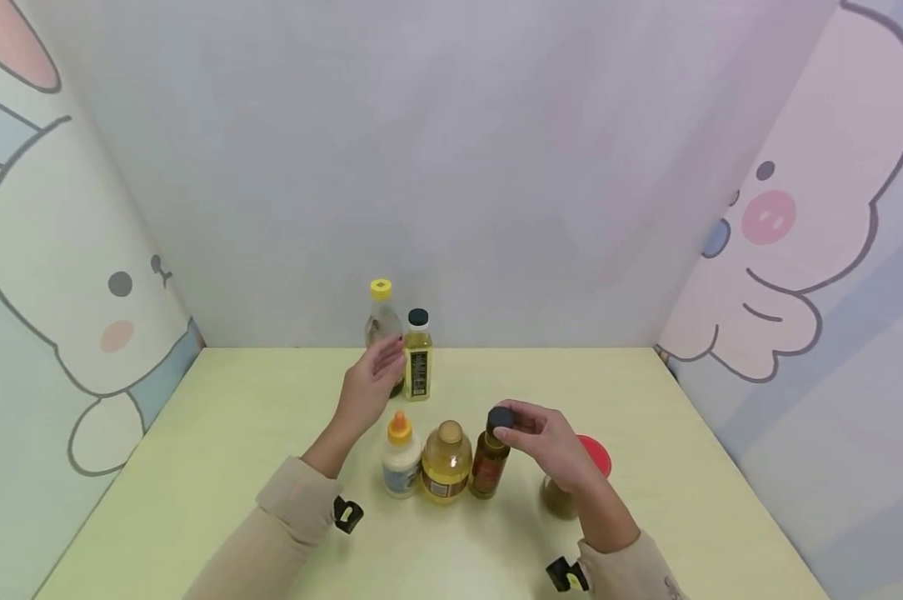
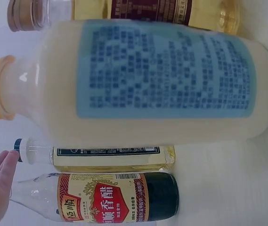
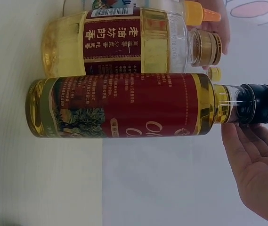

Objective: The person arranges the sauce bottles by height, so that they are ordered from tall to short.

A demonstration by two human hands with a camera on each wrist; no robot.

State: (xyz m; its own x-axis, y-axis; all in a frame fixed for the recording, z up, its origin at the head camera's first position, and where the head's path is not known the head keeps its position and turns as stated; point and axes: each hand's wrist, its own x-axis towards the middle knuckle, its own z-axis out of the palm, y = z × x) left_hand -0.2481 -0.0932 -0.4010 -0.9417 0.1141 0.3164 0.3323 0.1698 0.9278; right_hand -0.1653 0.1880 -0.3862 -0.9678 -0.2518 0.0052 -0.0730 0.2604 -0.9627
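My right hand [image 1: 549, 442] pinches the black cap of a slim olive oil bottle [image 3: 124, 106] between thumb and fingers; the bottle, with its dark red label, stands upright. My left hand [image 1: 367, 387] is in front of a yellow-capped vinegar bottle [image 2: 101, 197], its fingers loosely extended. Whether it touches the glass cannot be told. Right beside that bottle stands a square, dark-capped bottle of yellow oil [image 1: 419, 367]. Left of the olive oil are a rounded gold-capped oil bottle [image 1: 447, 462] and a white squeeze bottle [image 1: 402, 462] with an orange nozzle.
Partly behind my right forearm is a jar [image 1: 560, 500] with a red lid [image 1: 596, 454]. The pale yellow table [image 1: 271, 392] meets a grey back wall [image 1: 451, 167], and cartoon-printed panels rise on both sides.
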